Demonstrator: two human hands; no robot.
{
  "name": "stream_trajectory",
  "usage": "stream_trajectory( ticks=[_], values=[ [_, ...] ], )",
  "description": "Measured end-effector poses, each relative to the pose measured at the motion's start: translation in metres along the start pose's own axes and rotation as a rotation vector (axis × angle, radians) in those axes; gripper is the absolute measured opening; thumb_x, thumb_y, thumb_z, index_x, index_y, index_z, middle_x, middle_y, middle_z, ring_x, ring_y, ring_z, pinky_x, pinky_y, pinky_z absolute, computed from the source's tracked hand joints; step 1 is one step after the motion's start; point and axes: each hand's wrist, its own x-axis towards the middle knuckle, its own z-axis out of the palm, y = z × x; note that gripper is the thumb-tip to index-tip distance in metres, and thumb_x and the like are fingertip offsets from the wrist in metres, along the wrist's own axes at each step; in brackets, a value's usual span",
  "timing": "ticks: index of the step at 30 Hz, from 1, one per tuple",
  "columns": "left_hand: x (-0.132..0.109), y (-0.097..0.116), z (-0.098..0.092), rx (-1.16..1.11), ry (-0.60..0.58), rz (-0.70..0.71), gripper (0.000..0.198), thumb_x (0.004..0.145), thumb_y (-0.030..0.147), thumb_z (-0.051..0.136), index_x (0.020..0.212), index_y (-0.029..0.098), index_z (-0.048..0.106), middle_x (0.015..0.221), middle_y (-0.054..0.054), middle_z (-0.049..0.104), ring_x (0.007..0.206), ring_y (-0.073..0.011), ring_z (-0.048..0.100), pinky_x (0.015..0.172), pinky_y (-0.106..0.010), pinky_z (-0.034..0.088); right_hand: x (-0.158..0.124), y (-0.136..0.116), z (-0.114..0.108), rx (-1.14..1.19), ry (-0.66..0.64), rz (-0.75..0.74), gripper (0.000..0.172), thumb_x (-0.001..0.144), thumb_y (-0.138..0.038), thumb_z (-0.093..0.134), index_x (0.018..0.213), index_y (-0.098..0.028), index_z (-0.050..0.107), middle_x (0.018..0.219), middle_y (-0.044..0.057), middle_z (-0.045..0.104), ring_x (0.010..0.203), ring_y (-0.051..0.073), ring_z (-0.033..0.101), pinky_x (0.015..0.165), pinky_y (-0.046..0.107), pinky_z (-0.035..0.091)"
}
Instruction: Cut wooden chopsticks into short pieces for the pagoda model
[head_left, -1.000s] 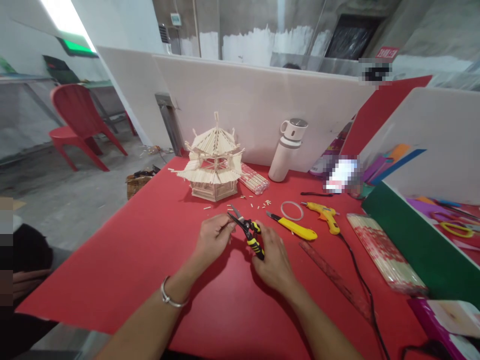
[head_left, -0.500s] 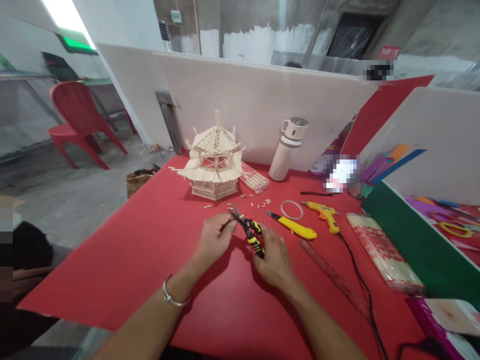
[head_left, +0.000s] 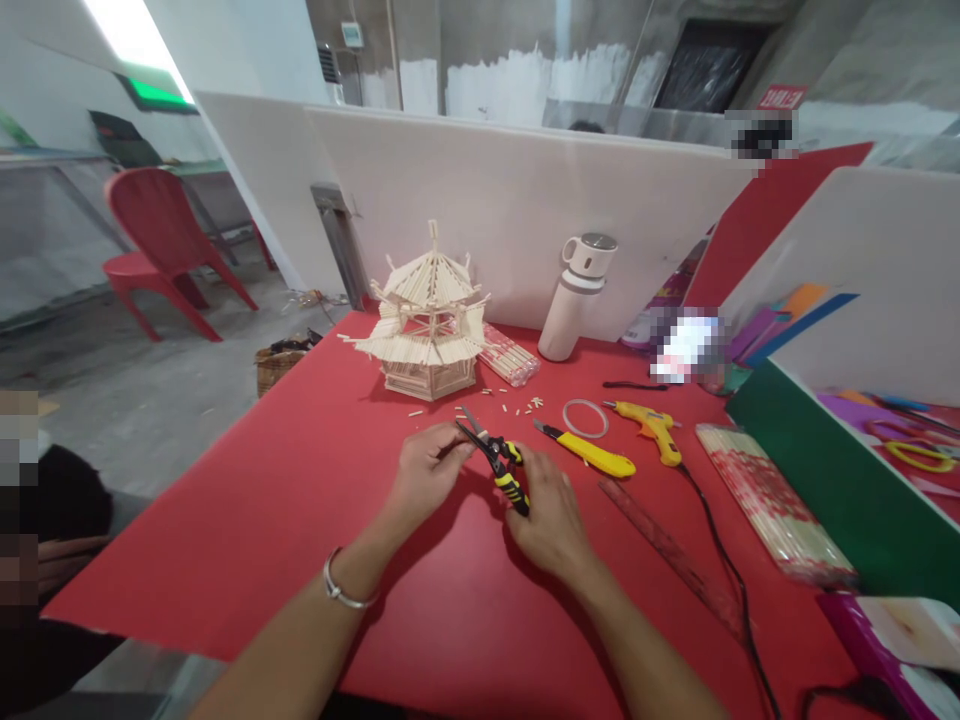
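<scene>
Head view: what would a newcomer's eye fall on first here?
The pale stick-built pagoda model at the far middle of the red table stands out most. In front of it, the right hand grips yellow-and-black cutters, with the left hand pinched at their blades; what it pinches is too small to tell. A yellow utility knife and yellow glue gun lie just right of the hands.

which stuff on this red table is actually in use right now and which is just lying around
In use: cutters, gripped by the right hand; left hand pinched shut at the blades, what it holds too small to tell.
Lying about: stick model, flask, knife, tape ring, glue gun, ruler, pack of sticks.
</scene>
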Motion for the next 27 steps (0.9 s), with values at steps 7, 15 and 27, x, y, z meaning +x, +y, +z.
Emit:
stream_trajectory(
  ticks=[7,15,27],
  values=[
    [-0.001,-0.003,-0.002,-0.001,-0.072,0.024,0.024,0.086,0.021,0.054,0.064,0.018,0.062,0.051,0.002,0.052,0.051,-0.0113,0.047,0.053,-0.023,0.037,-0.002,0.003,0.002,0.014,0.025,-0.049,0.078,0.078,-0.015,0.057,0.152,-0.022,0.031,0.129,0.014,0.055,0.122,0.032,0.051,0.105,0.054,0.041],
    [-0.002,-0.002,-0.005,-0.088,-0.139,-0.055,0.021,0.084,0.022,0.054,0.065,0.017,0.057,0.049,0.004,0.050,0.045,-0.0090,0.046,0.049,-0.021,0.035,-0.001,0.010,0.004,0.046,-0.009,-0.093,0.089,0.074,-0.011,0.055,0.156,-0.022,0.022,0.132,0.014,0.052,0.126,0.032,0.047,0.109,0.056,0.038],
    [-0.001,0.002,-0.007,-0.213,-0.201,-0.204,0.029,0.084,0.036,0.062,0.063,0.017,0.057,0.042,0.005,0.051,0.039,-0.0072,0.044,0.045,-0.019,0.035,0.000,0.011,0.000,0.041,-0.009,-0.121,0.085,0.078,-0.016,0.058,0.155,-0.023,0.024,0.128,0.014,0.053,0.123,0.033,0.050,0.106,0.055,0.040]
  ],
)
